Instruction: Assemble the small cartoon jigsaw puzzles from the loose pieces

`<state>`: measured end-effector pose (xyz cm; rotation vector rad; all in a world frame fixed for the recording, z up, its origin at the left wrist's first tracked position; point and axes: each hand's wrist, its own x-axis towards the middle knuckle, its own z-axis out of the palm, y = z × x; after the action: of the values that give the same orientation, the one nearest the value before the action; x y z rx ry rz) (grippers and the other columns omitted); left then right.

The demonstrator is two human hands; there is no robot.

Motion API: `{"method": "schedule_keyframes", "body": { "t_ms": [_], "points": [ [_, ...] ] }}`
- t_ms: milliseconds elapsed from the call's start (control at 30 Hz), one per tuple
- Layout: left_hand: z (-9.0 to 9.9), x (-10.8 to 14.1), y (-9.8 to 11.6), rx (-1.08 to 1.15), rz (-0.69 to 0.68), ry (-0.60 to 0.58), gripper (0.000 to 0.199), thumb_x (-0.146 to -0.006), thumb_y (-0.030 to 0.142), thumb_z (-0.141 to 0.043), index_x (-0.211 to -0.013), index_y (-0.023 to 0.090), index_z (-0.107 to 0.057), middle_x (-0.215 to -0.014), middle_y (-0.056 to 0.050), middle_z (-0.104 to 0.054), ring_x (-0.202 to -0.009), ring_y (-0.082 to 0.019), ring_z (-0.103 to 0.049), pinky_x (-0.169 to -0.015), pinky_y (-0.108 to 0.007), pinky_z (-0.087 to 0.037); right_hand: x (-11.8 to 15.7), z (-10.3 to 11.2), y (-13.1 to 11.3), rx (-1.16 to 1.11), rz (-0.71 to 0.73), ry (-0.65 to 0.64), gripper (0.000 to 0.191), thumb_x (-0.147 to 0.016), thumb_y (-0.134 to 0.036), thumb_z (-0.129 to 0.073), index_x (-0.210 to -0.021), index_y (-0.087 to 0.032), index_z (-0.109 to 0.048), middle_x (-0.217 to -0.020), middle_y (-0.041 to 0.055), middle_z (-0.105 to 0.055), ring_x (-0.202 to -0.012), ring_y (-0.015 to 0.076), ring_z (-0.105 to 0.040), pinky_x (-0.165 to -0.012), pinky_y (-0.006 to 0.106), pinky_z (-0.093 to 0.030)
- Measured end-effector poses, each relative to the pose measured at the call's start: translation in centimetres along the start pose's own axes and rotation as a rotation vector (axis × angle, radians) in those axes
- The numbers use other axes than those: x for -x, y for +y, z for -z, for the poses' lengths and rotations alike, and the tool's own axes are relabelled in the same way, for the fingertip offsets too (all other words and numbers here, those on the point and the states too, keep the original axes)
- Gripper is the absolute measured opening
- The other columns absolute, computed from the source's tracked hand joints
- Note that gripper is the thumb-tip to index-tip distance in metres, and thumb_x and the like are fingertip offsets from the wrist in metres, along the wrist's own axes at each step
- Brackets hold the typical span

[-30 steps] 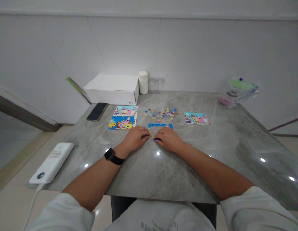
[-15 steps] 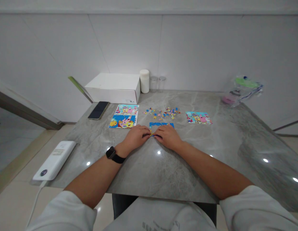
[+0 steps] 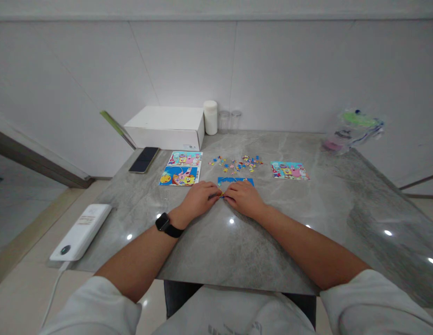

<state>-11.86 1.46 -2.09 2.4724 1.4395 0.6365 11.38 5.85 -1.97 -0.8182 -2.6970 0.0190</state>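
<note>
My left hand (image 3: 201, 197) and my right hand (image 3: 245, 198) meet at the middle of the grey table, fingers pinched together. Between their fingertips sit small yellow and blue jigsaw puzzle pieces (image 3: 222, 194). Just beyond lies a partly built blue puzzle (image 3: 235, 179), half covered by my right hand. Loose puzzle pieces (image 3: 246, 164) are scattered farther back. To the left lies a cartoon picture sheet (image 3: 180, 175) with two panels. On the right rests a smaller pink and blue cartoon picture (image 3: 290, 170).
A phone (image 3: 144, 160) lies left, before a white box (image 3: 165, 126). Beside the box stand a white bottle (image 3: 210, 118) and two clear glasses (image 3: 229, 122). A plastic bag (image 3: 351, 132) sits at the back right. A white cabled device (image 3: 81, 231) rests on the left edge.
Both hands stay at almost the same place, with only a slight shift of the fingertips around the puzzle pieces. The whole view has moved a little.
</note>
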Motion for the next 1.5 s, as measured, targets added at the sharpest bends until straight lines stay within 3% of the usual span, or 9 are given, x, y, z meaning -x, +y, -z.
{"method": "schedule_keyframes", "body": {
  "t_ms": [333, 767, 867, 1000, 1067, 1200, 1333, 1500],
  "points": [
    [-0.3, 0.0, 0.0, -0.056, -0.020, -0.005, 0.023, -0.100, 0.024, -0.065, -0.115, 0.027, -0.081, -0.117, -0.007, -0.076, -0.106, -0.024, -0.068, -0.097, -0.041, -0.053, 0.3, 0.5, -0.1, 0.034, 0.012, -0.041, 0.019, -0.103, -0.030, -0.065, -0.105, -0.023, -0.082, -0.101, 0.0079, -0.077, -0.097, 0.0243, -0.065, -0.089, 0.040, -0.042],
    [0.0, -0.1, 0.4, -0.059, -0.026, -0.006, 0.023, -0.099, 0.021, -0.065, -0.116, 0.027, -0.079, -0.116, -0.007, -0.074, -0.105, -0.024, -0.067, -0.095, -0.040, -0.052, 0.5, -0.5, 1.1, -0.204, -0.068, 0.014, 0.022, -0.099, -0.027, -0.069, -0.120, -0.026, -0.077, -0.115, 0.0081, -0.079, -0.108, 0.0271, -0.068, -0.098, 0.044, -0.046],
    [0.1, 0.0, 0.5, -0.059, -0.011, -0.004, 0.019, -0.098, 0.021, -0.066, -0.112, 0.026, -0.079, -0.115, -0.007, -0.074, -0.104, -0.024, -0.067, -0.094, -0.040, -0.052, 0.6, 0.3, 1.9, -0.270, -0.126, 0.108, 0.021, -0.099, -0.024, -0.065, -0.116, -0.026, -0.078, -0.112, 0.0067, -0.080, -0.101, 0.0242, -0.070, -0.095, 0.041, -0.049],
    [0.3, 0.0, 0.5, -0.040, -0.015, -0.011, 0.018, -0.099, 0.022, -0.066, -0.111, 0.025, -0.079, -0.116, -0.008, -0.074, -0.104, -0.024, -0.067, -0.094, -0.040, -0.052, 0.9, 3.1, 4.0, -0.294, -0.221, 0.216, 0.020, -0.098, -0.023, -0.061, -0.109, -0.023, -0.078, -0.103, 0.0069, -0.079, -0.093, 0.0221, -0.070, -0.091, 0.037, -0.052],
    [0.4, 0.0, 0.5, -0.037, -0.013, -0.011, 0.018, -0.099, 0.022, -0.066, -0.111, 0.025, -0.078, -0.116, -0.008, -0.074, -0.104, -0.024, -0.068, -0.094, -0.040, -0.052, 1.1, 4.5, 5.0, -0.277, -0.228, 0.176, 0.017, -0.096, -0.022, -0.064, -0.105, -0.023, -0.078, -0.102, 0.0065, -0.079, -0.093, 0.0219, -0.070, -0.090, 0.036, -0.051],
    [0.4, 0.0, 0.3, -0.040, -0.025, -0.014, 0.019, -0.100, 0.022, -0.065, -0.113, 0.025, -0.078, -0.116, -0.008, -0.075, -0.104, -0.024, -0.068, -0.094, -0.040, -0.053, 1.6, 5.8, 5.6, -0.195, -0.217, -0.065, 0.011, -0.092, -0.024, -0.071, -0.101, -0.023, -0.078, -0.097, 0.0052, -0.079, -0.089, 0.0218, -0.070, -0.085, 0.034, -0.049],
    [0.2, 0.0, 0.2, -0.029, -0.042, -0.018, 0.018, -0.100, 0.022, -0.065, -0.112, 0.023, -0.078, -0.116, -0.007, -0.076, -0.104, -0.024, -0.069, -0.095, -0.040, -0.053, 1.9, 5.3, 4.9, -0.117, -0.170, -0.252, 0.014, -0.090, -0.028, -0.078, -0.102, -0.024, -0.079, -0.102, 0.0065, -0.078, -0.098, 0.0232, -0.070, -0.087, 0.033, -0.046],
    [0.1, 0.0, 0.1, -0.016, -0.037, -0.002, 0.019, -0.100, 0.023, -0.064, -0.112, 0.024, -0.078, -0.117, -0.008, -0.076, -0.104, -0.024, -0.069, -0.095, -0.042, -0.054, 1.9, 4.3, 4.3, -0.083, -0.133, -0.323, 0.014, -0.089, -0.033, -0.080, -0.100, -0.025, -0.080, -0.103, 0.0067, -0.078, -0.100, 0.0241, -0.070, -0.087, 0.033, -0.045]
  ]
}}
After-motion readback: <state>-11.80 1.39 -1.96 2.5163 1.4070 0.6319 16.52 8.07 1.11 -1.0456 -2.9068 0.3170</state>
